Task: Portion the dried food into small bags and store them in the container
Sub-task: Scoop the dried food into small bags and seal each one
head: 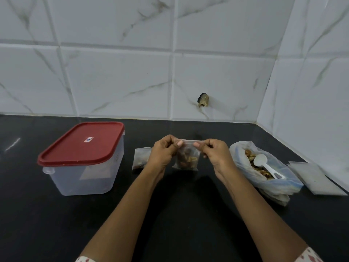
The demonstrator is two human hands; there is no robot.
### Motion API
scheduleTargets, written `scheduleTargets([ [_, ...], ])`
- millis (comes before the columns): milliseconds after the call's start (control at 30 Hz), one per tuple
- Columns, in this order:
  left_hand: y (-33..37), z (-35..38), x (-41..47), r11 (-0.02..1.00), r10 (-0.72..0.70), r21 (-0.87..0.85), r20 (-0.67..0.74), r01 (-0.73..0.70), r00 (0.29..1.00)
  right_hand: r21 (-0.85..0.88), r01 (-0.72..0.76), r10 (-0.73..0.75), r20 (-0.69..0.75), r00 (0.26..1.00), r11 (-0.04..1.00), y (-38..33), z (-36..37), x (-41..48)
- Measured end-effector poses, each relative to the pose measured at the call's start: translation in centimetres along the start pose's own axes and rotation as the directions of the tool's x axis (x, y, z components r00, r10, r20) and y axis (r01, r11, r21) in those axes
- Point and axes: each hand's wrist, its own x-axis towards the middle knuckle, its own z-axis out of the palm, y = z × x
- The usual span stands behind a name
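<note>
- Clear small bag [187,157] of dried food, held above the black counter [179,205]; left hand [163,151] and right hand [217,154] each pinch its top strip.
- Second filled bag [140,157] lies just left.
- Large food bag [264,167] with white spoon [264,164] lies right.
- Container [83,159], red lid [81,143] on, stands left.
</note>
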Motion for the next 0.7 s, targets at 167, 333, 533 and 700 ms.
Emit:
scheduleTargets([
  [167, 0.3, 0.4, -0.4, 0.999, -0.045, 0.019, -0.065, 0.047, 0.997, 0.012, 0.069, -0.069, -0.051, 0.996, 0.998, -0.1, 0.3, 0.0],
  [333, 0.6, 0.7, -2.2, 0.926, 0.050, 0.377, -0.134, 0.005, 0.990, 0.205, -0.077, 0.069, 0.047, 0.997, 0.976, 0.9, 1.1, -0.6],
  [533, 0.2, 0.8, -3.0, 0.849, 0.029, 0.524, -0.173, 0.067, 0.985, 0.186, -0.119, 0.109, 0.066, 0.992, 0.975, 1.5, 1.7, -1.5],
  [700, 0.8, 0.3, -4.5, 0.917, 0.139, 0.399, -0.351, 0.014, 0.926, 0.162, -0.072, 0.071, 0.016, 0.997, 0.984, 0.9, 3.8, -2.7],
])
